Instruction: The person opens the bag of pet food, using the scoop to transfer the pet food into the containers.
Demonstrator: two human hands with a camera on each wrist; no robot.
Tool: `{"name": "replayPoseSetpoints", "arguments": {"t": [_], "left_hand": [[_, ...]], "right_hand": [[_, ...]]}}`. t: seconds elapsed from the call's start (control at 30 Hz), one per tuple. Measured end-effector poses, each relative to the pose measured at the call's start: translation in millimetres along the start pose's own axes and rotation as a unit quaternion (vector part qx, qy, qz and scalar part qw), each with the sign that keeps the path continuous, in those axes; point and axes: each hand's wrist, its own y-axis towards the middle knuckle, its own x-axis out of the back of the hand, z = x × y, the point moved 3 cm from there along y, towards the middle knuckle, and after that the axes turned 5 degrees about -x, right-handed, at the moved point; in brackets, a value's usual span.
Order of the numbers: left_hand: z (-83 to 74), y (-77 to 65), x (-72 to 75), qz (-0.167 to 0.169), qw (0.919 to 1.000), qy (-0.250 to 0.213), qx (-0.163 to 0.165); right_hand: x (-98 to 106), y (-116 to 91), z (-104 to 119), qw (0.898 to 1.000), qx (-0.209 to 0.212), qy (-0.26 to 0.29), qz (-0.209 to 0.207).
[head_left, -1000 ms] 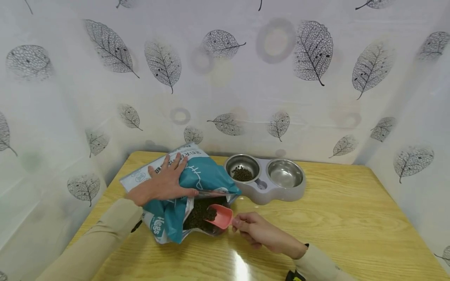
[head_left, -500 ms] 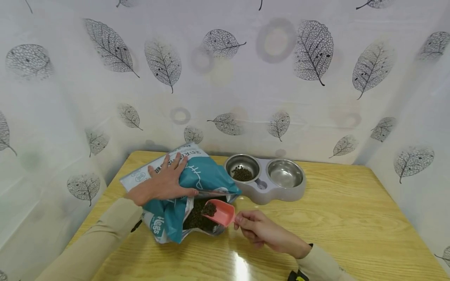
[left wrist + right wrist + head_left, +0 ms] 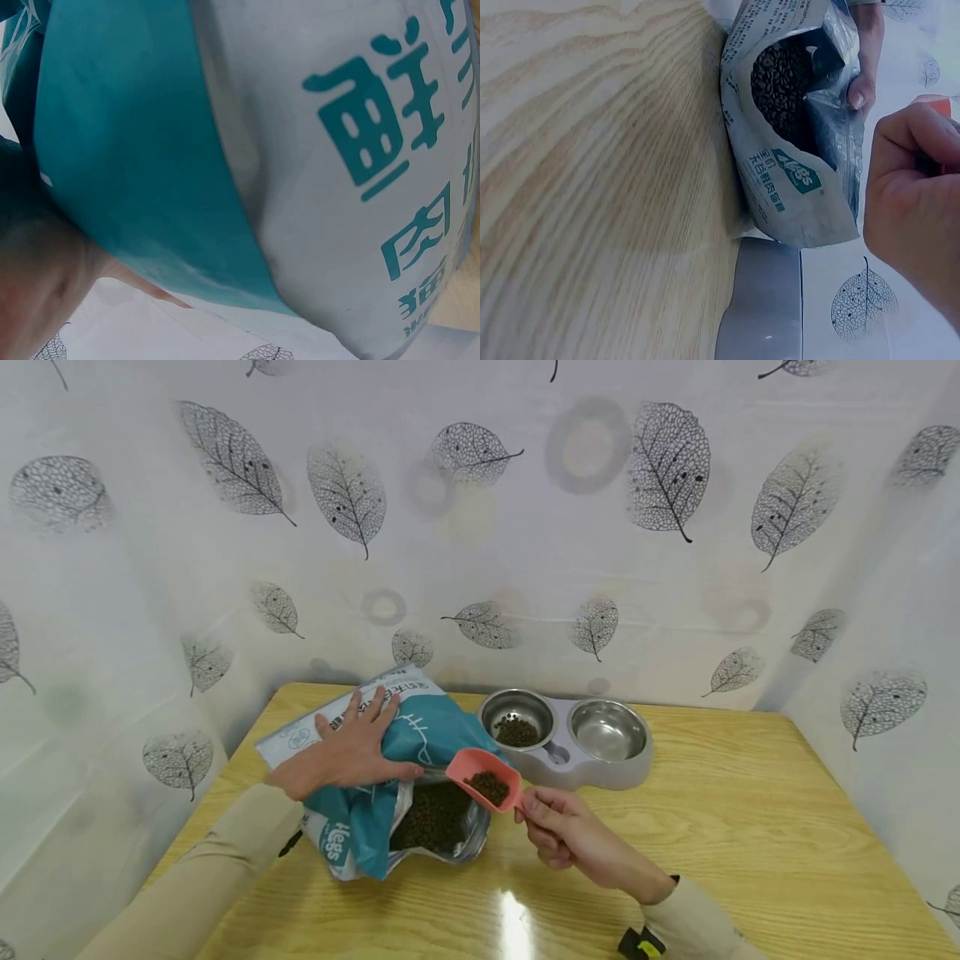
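Note:
A teal and white pet food bag (image 3: 438,727) lies on its side, its mouth facing the front right and brown kibble (image 3: 431,818) showing inside. My left hand (image 3: 348,756) rests on top of the bag with its fingers spread. By its handle, my right hand (image 3: 573,835) grips a pink scoop (image 3: 459,764) with a small heap of kibble in it, raised over the right edge of the bag's mouth. In the right wrist view, the right hand (image 3: 915,172) is curled at the right, and most of the scoop is out of frame.
Behind the scoop stands a grey double feeder (image 3: 558,777). Its left steel bowl (image 3: 498,706) holds some kibble; bare metal shows in the right steel bowl (image 3: 607,731). The wooden table (image 3: 735,827) backs onto a leaf-patterned curtain (image 3: 525,560).
My right hand has lifted the scoop up and to the right, out of the bag's mouth, with kibble in it. The left hand and the bag have stayed put.

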Motion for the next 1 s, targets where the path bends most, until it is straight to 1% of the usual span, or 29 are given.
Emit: {"name": "replayPoseSetpoints", "arguments": {"t": [0.2, 0.33, 0.43, 0.5, 0.57, 0.6, 0.63, 0.77, 0.8, 0.83, 0.87, 0.97, 1.0], "left_hand": [[-0.1, -1.0, 0.6, 0.001, 1.0, -0.006, -0.002], [-0.3, -1.3, -0.9, 0.004, 1.0, -0.006, -0.004], [0.7, -0.9, -2.2, 0.002, 1.0, -0.005, -0.004], [1.8, -0.2, -3.0, 0.0, 1.0, -0.003, -0.005], [2.8, 0.3, -3.6, -0.002, 1.0, -0.003, -0.006], [3.2, 0.5, -3.7, -0.002, 1.0, -0.003, -0.007], [3.5, 0.3, -3.8, -0.002, 1.0, -0.003, -0.008], [4.0, -0.3, -3.3, -0.002, 1.0, -0.004, -0.007], [4.2, -0.4, -3.1, -0.002, 1.0, -0.004, -0.006], [4.3, -0.5, -2.9, -0.002, 1.0, -0.004, -0.006], [4.2, -0.4, -2.7, -0.002, 1.0, -0.005, -0.005], [3.7, -0.4, -2.1, -0.001, 1.0, -0.007, -0.005], [3.4, -0.3, -2.0, -0.001, 0.9999, -0.008, -0.006]], "right_hand": [[13, -2, 6, 0.998, 0.002, -0.029, -0.06], [27, -5, 11, 0.993, 0.015, -0.055, -0.106], [39, -4, 16, 0.983, 0.013, -0.089, -0.159], [47, -3, 20, 0.973, 0.006, -0.115, -0.201], [53, -1, 24, 0.958, -0.005, -0.158, -0.24], [55, 0, 26, 0.949, -0.012, -0.18, -0.259], [58, 1, 28, 0.937, -0.014, -0.21, -0.277], [66, 7, 34, 0.881, -0.011, -0.333, -0.337], [68, 10, 35, 0.863, -0.004, -0.365, -0.348], [71, 13, 36, 0.847, 0.004, -0.394, -0.357], [73, 16, 37, 0.834, 0.009, -0.417, -0.361], [78, 25, 39, 0.804, 0.022, -0.47, -0.364], [79, 28, 39, 0.796, 0.025, -0.483, -0.364]]}}
